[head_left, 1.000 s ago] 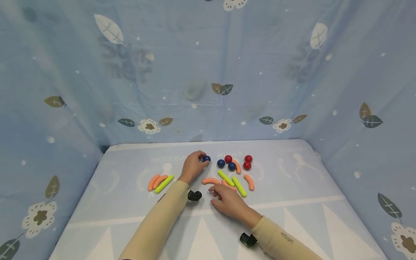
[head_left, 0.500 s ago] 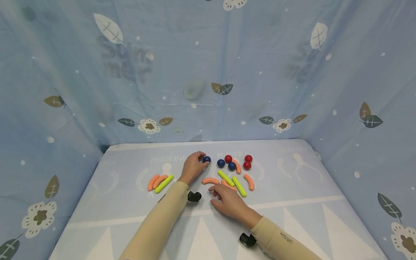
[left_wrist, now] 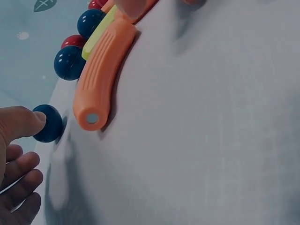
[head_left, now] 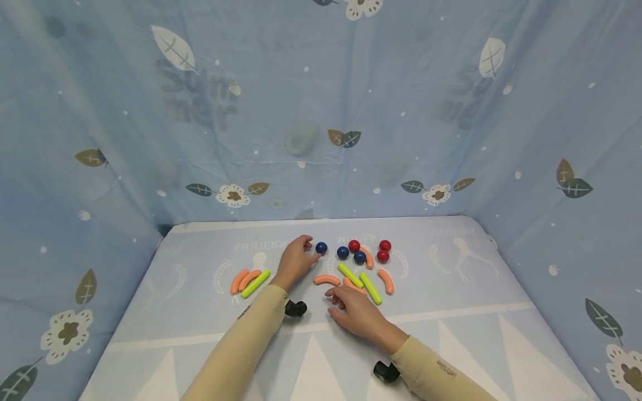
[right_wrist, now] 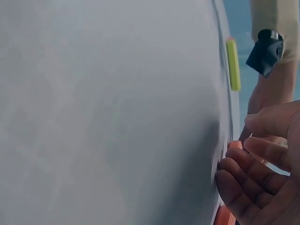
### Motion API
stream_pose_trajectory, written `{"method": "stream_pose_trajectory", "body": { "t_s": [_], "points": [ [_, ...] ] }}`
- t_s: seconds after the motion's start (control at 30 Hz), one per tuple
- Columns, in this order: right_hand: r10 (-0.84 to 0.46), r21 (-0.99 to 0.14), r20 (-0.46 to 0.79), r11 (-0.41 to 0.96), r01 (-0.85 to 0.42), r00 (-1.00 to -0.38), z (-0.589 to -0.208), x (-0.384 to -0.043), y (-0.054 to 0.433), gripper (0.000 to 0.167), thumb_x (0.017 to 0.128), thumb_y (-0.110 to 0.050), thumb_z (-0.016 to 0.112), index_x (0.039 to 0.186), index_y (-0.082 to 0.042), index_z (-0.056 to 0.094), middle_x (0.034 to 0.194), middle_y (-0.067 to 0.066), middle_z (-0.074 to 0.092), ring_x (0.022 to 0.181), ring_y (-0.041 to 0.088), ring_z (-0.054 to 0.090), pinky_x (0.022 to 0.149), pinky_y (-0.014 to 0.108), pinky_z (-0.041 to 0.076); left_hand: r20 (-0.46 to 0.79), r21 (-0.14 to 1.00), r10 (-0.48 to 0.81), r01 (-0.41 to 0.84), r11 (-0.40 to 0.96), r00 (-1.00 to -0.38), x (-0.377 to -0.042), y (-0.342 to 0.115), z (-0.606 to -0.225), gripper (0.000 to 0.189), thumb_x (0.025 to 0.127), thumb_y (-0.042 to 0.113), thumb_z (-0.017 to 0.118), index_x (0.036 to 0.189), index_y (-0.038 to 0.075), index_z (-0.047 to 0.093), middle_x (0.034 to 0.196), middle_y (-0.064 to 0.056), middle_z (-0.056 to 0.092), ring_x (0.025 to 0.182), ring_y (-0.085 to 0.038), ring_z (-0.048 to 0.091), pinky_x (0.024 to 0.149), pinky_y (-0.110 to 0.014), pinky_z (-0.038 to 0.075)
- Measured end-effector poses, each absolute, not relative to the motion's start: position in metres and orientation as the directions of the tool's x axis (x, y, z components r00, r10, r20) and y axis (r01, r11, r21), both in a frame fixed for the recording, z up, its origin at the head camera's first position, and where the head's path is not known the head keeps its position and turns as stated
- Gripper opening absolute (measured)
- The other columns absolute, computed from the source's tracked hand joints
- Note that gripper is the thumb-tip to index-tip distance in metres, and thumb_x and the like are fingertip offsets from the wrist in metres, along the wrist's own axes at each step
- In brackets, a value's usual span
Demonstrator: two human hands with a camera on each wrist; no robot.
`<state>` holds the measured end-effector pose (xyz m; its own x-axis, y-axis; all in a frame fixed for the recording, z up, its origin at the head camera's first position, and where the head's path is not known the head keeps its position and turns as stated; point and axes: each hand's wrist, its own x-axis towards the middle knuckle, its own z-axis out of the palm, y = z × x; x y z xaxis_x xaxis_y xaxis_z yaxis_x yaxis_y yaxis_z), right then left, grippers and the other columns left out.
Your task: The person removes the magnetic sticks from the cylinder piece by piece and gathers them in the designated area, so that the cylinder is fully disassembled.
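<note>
In the head view my left hand (head_left: 296, 260) is just left of a dark blue ball (head_left: 321, 248), thumb and fingers spread around its near side without gripping it. The left wrist view shows the thumb in front of that blue ball (left_wrist: 48, 123); whether it touches I cannot tell. My right hand (head_left: 358, 313) hovers or rests low at the table, fingers loosely bent and holding nothing. Its fingertips are beside a curved orange stick (head_left: 327, 279) and partly cover another orange stick (head_left: 354, 285). Two yellow-green sticks (head_left: 370, 288) lie just past it.
Right of the left hand are two more blue balls (head_left: 343, 253), several red balls (head_left: 383, 256) and further orange sticks (head_left: 385, 282). Two orange sticks (head_left: 249, 280) and a yellow-green stick (head_left: 256, 284) lie left. A patterned blue curtain (head_left: 301, 111) surrounds the table (head_left: 451, 345).
My left fingers have opened away from the blue ball and drawn back slightly left; the ball stays on the table. The right hand keeps its place. The head view has shifted slightly.
</note>
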<state>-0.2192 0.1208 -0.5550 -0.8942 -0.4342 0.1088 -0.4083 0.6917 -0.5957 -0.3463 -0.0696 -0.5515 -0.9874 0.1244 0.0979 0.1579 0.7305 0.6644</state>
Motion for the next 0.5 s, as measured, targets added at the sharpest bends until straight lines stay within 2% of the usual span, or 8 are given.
{"method": "stream_pose_trajectory", "body": {
  "t_s": [0.23, 0.5],
  "points": [
    [-0.411, -0.567, 0.082, 0.73, -0.381, -0.908, -0.551, -0.215, 0.134, 0.03, 0.095, -0.02, 0.073, 0.124, -0.014, 0.068, 0.099, -0.007, 0.064, 0.082, 0.007, 0.057, 0.074, 0.026, 0.052, 0.16, 0.617, 0.149, 0.216, 0.756, -0.976, -0.33, -0.082, -0.544, 0.049, 0.09, 0.027, 0.079, 0.131, 0.006, 0.063, 0.117, -0.01, 0.068, 0.111, -0.027, 0.062, 0.097, -0.044, 0.05],
    [-0.403, -0.528, 0.028, 0.771, -0.356, -0.915, -0.546, -0.205, 0.164, 0.028, 0.095, -0.022, 0.072, 0.122, -0.016, 0.069, 0.097, -0.012, 0.063, 0.079, 0.003, 0.056, 0.07, 0.025, 0.05, 0.272, 0.53, 0.193, 0.315, 0.788, -0.943, -0.299, -0.105, -0.535, 0.028, 0.09, 0.024, 0.077, 0.114, 0.011, 0.074, 0.118, -0.007, 0.068, 0.117, -0.03, 0.059, 0.102, -0.05, 0.046]
  ]
}}
